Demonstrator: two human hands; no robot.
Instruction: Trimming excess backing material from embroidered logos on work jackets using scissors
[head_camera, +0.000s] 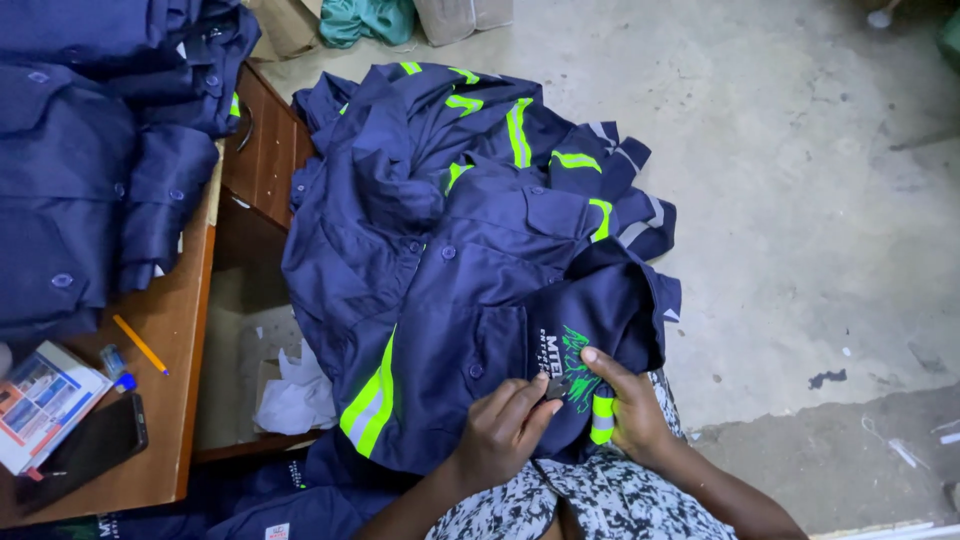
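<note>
Navy cotton work jacket with lime reflective stripes (470, 300) lies across my lap, its green embroidered chest patch (578, 368) just under my left hand (505, 430), which pinches a small dark blade-like tool (553, 388), while my right hand (628, 405) presses flat beside it, so I judge taut cloth and shallow strokes best.

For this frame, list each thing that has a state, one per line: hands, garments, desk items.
Left hand: pinching a small dark tool on the jacket.
Right hand: pressing the jacket flat.
Jacket: spread over the lap, buttoned.
Stacked jackets: piled on the desk.
Phone: screen dark.
Pencil: lying flat.
</note>
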